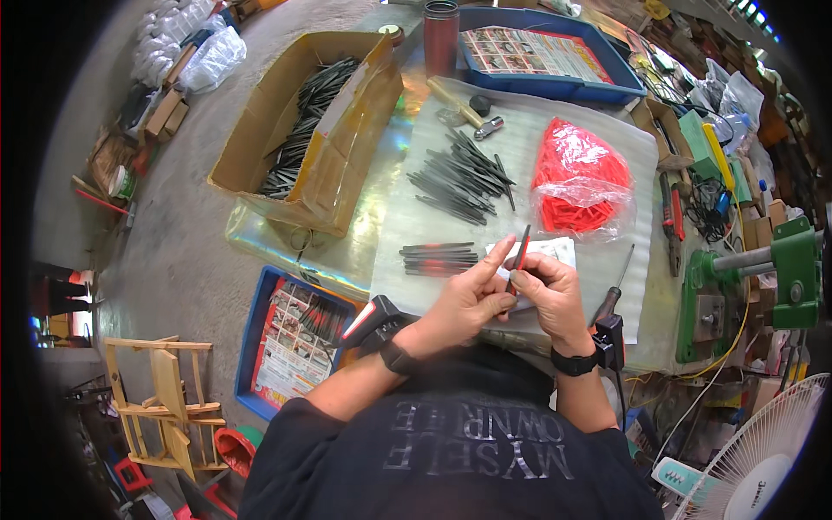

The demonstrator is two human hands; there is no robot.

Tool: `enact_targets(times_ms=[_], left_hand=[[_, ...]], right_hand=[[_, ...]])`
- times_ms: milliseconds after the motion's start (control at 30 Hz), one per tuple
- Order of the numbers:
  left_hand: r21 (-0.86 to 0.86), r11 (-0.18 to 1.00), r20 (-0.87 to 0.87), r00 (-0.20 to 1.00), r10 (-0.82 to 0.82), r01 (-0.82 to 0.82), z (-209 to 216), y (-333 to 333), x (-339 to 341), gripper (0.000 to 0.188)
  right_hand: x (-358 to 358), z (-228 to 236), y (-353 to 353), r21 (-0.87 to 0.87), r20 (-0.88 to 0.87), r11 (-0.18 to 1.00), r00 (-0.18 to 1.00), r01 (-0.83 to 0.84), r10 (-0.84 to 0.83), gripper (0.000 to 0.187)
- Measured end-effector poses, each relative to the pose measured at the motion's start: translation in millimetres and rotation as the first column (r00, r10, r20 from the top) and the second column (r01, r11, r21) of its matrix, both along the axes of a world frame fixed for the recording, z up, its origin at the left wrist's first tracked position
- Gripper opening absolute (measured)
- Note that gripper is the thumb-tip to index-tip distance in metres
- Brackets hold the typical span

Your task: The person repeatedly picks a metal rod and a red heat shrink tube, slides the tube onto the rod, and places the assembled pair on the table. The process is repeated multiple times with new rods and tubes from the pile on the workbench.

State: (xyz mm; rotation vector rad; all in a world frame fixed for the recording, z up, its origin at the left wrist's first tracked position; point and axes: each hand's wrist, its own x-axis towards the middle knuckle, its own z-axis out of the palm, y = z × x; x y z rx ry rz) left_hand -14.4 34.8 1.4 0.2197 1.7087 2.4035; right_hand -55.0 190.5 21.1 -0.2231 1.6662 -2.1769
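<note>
A thin dark strip with a red part along it (521,252) stands tilted between my two hands over the table. My right hand (552,293) pinches it between thumb and fingers. My left hand (478,293) is closed against its lower part, index finger lying along its side; the fingers partly hide the strip's lower end. Just left of my hands, a neat row of dark strips with red parts (438,258) lies on the white sheet. Beyond it is a loose pile of dark strips (459,180). A clear bag of red plastic pieces (582,178) lies behind my right hand.
A cardboard box (347,147) of dark strips stands at the far left. Blue trays sit at the back (555,87) and lower left (251,347). A hammer (458,102), screwdriver (614,290), pliers (671,225) and green vise-like tool (693,303) lie about; a fan (763,459) stands lower right.
</note>
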Motion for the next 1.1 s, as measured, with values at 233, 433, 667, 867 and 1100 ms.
enact_targets(times_ms=[233,433,667,867,1100], left_hand=[[-0.004,0.998,0.067,0.996,0.056,-0.056,2,6,-2,0.046],[-0.295,0.915,-0.129,0.960,0.247,-0.275,8,9,1,0.016],[-0.421,0.849,-0.271,0.937,0.219,-0.320,10,-3,-3,0.011],[-0.508,0.724,-0.430,0.866,0.255,-0.466,6,-29,-6,0.010],[-0.507,0.682,-0.530,0.814,0.235,-0.527,-4,-29,-14,0.008]], right_hand=[[4,-1,-3,-0.061,-0.073,0.981,0.979,0.186,-0.190,0.016],[8,-10,-7,0.056,-0.139,0.935,0.930,0.351,-0.341,0.012],[-4,-25,43,0.235,-0.247,0.904,0.921,0.358,-0.301,0.023],[-21,-30,128,0.804,-0.516,0.266,0.846,0.532,-0.133,0.031],[-8,-66,154,0.786,-0.610,0.124,0.792,0.606,-0.003,0.047]])
